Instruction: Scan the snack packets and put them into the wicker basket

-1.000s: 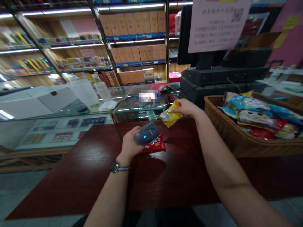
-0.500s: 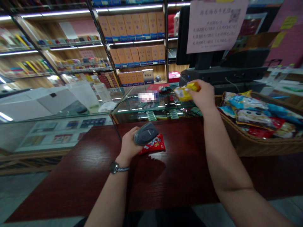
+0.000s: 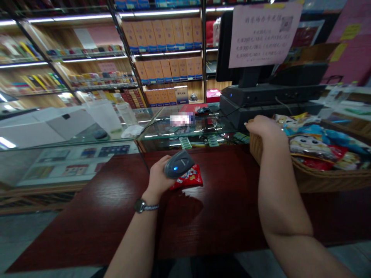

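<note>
My left hand (image 3: 158, 178) is closed around a grey barcode scanner (image 3: 179, 164) with a blue light on it, held just above the dark red wooden counter (image 3: 220, 216). A red snack packet (image 3: 189, 177) lies on the counter right under the scanner. My right hand (image 3: 262, 127) rests palm down over the left end of a wicker basket (image 3: 319, 179), fingers curled. What they hold, if anything, is hidden. No yellow packet shows. The basket is heaped with several colourful snack packets (image 3: 313, 143).
A black till with a monitor (image 3: 228, 46) and a pink paper notice (image 3: 262, 34) stands behind the basket. A glass display counter (image 3: 174, 131) with cables and a mouse runs to the left. Shelves of orange boxes (image 3: 168, 38) fill the back wall.
My right hand carried the yellow packet from above the counter up and right to the basket, and the packet is now out of sight. My left hand and the scanner stayed put.
</note>
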Demonstrator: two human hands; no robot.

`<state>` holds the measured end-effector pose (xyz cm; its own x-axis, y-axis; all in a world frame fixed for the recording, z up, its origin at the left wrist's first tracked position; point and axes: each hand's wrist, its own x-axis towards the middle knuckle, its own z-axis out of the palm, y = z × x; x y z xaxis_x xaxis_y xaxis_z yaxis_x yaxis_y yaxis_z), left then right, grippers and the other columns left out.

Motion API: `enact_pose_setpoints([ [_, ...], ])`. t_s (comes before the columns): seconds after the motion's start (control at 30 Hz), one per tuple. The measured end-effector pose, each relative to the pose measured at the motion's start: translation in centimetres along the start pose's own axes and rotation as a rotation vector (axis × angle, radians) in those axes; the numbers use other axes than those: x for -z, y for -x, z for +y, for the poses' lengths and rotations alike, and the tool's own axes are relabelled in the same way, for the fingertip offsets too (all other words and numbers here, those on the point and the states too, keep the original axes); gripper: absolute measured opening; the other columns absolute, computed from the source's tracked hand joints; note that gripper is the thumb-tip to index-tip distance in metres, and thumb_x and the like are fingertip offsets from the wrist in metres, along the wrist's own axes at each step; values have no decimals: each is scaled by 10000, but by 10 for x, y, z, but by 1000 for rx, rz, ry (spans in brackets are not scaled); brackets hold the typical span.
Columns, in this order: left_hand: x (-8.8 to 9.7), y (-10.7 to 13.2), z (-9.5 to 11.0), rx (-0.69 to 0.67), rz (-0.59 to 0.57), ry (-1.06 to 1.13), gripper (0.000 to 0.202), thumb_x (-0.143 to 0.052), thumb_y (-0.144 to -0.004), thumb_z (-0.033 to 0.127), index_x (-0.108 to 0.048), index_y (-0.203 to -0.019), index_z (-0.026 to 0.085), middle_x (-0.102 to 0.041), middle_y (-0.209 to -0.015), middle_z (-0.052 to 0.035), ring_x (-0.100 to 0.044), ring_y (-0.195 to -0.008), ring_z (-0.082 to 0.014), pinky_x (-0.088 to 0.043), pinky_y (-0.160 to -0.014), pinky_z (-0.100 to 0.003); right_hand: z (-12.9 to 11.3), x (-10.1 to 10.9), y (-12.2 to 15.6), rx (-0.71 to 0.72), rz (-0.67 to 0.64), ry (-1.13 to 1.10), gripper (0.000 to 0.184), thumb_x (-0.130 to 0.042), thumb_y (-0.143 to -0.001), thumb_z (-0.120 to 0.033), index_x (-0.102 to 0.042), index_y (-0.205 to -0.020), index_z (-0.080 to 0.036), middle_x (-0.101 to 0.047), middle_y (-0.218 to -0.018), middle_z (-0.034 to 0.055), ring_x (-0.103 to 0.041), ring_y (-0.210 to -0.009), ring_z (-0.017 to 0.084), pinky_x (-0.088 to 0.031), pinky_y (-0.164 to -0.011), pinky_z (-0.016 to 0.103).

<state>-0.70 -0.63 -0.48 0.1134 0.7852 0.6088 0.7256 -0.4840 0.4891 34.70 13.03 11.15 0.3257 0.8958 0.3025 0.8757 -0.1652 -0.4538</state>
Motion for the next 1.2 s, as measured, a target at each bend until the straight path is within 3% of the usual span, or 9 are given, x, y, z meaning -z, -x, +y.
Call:
enact_pose_setpoints([
  [0.1, 0, 1, 2, 17, 28, -4, 141, -735, -683, 208, -653, -797, 196, -673, -810, -29, -652, -687, -182, -519, -626, -273, -18, 1, 15, 235, 188, -23, 521, -708, -751, -427, -676, -1155, -99, -605, -1234, 242, -504, -1226, 427, -345, -1019, 682],
  [0.17, 0, 1, 3, 32, 55, -11, 155, -742, -694, 227, -642, -809, 197, -672, -787, -22, -651, -672, -180, -517, -626, -273, -40, -4, 33, 475, 104, -63, 511, -708, -765, -415, -677, -1194, -139, -615, -1258, 194, -539, -1207, 372, -383, -1040, 601],
  [0.3, 1, 1, 4, 45, 118, -35, 182, -743, -712, 281, -647, -835, 189, -672, -773, -22, -653, -667, -182, -517, -633, -276, -89, -47, 81, 1003, -642, -101, 470, -795, -697, -391, -736, -1140, -244, -696, -1198, 63, -636, -1094, 259, -482, -958, 344],
  [0.4, 1, 0, 3, 37, 164, -58, 192, -751, -699, 310, -663, -812, 182, -678, -801, -36, -654, -681, -188, -519, -636, -279, -112, -95, 118, 1095, -1100, -6, 735, -906, -492, -424, -723, -1189, -277, -696, -1218, 23, -650, -1097, 247, -492, -938, 277],
  [0.53, 2, 0, 2, 33, 198, -75, 213, -760, -682, 325, -679, -817, 181, -689, -827, -48, -663, -714, -200, -536, -663, -289, -117, -140, 143, 1082, -1038, -4, 978, -947, -360, -336, -660, -1294, -310, -535, -1457, 65, -512, -1322, 330, -446, -1059, 359],
  [0.7, 2, 0, 2, 31, 213, -87, 180, -723, -689, 264, -687, -848, 185, -700, -839, -47, -676, -725, -202, -544, -667, -288, -106, -153, 115, 971, -1040, -221, 572, -809, -609, -211, -705, -1169, -269, -684, -1245, 44, -616, -1175, 313, -472, -1030, 393],
  [0.9, 2, 0, 1, 24, 210, -87, 165, -704, -699, 233, -681, -857, 191, -709, -861, -48, -689, -751, -208, -553, -691, -297, -87, -151, 67, 230, -1106, -907, 447, -696, -723, -116, -631, -1155, -206, -727, -929, 32, -673, -747, 158, -554, -743, 279],
  [0.97, 1, 0, 1, 20, 203, -85, 152, -702, -698, 226, -677, -843, 190, -702, -834, -42, -684, -728, -202, -550, -678, -295, -82, -147, 57, 94, -1103, -1049, 397, -639, -792, -140, -587, -1181, -197, -718, -894, 30, -666, -706, 133, -556, -713, 258],
  [1.2, 2, -2, 7, 19, 195, -90, 125, -702, -694, 226, -668, -810, 192, -697, -796, -31, -669, -686, -191, -535, -637, -287, -70, -132, 42, 85, -1032, -1472, 851, -705, -796, -235, -274, -1515, -381, -701, -1114, -6, -692, -792, 131, -584, -738, 279],
])
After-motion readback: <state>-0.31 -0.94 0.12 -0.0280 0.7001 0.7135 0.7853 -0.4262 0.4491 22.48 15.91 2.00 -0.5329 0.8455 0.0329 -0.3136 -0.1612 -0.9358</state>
